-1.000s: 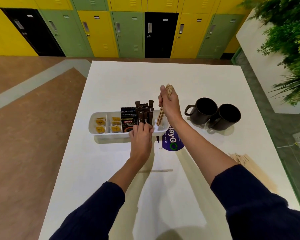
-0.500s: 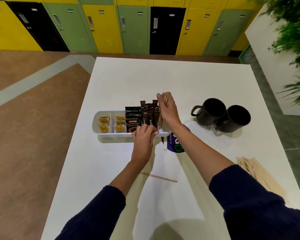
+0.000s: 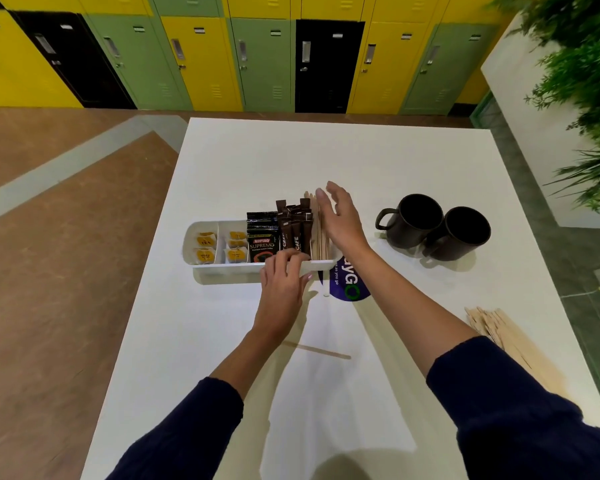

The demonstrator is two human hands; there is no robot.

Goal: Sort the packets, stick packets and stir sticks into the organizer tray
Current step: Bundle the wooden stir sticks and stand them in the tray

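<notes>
"KOPIKO SUPREMO" marks the black packet [image 3: 262, 237], "CAFE" the stick packets [image 3: 293, 233], "GO" the purple sticker [image 3: 349, 289].

A white table [image 3: 378, 161] stands on a brown floor, carrying a small spread of drink supplies. A white organizer tray [image 3: 229, 273] sits near its centre, with two dark mugs [image 3: 433, 226] touching each other off to the tray's right. A round purple sticker or mat [image 3: 349, 285], partly covered and only partly legible, lies flat just beside the tray's right end. One wooden stir stick [image 3: 317, 349] lies alone on the near part of the tabletop, and a loose pile of stir sticks [image 3: 499, 332] rests at the table's right edge.
</notes>
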